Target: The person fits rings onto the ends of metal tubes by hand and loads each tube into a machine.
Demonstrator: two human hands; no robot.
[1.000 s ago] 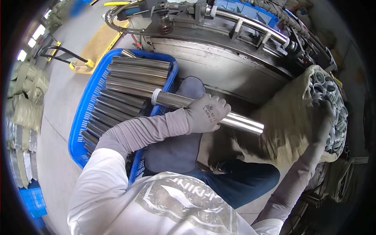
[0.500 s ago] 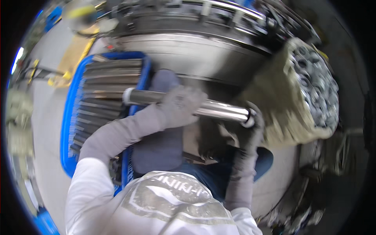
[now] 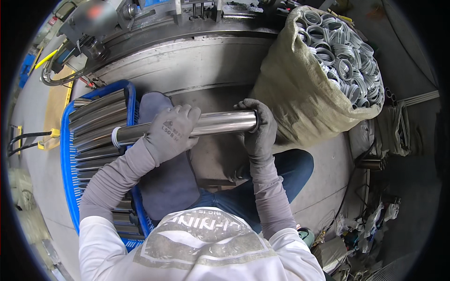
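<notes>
Now | both hands (image 3: 171, 131) (image 3: 258, 129) gripping steel tube (image 3: 220, 124) | ring sack (image 3: 304, 98) probably touching

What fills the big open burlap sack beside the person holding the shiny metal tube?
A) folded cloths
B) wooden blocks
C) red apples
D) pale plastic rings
D: the tan burlap sack gapes open at the top, showing a heap of pale grey-white plastic rings piled inside.

Metalworking workshop: crated steel tubes (image 3: 96, 122), machinery (image 3: 187, 51).
</notes>
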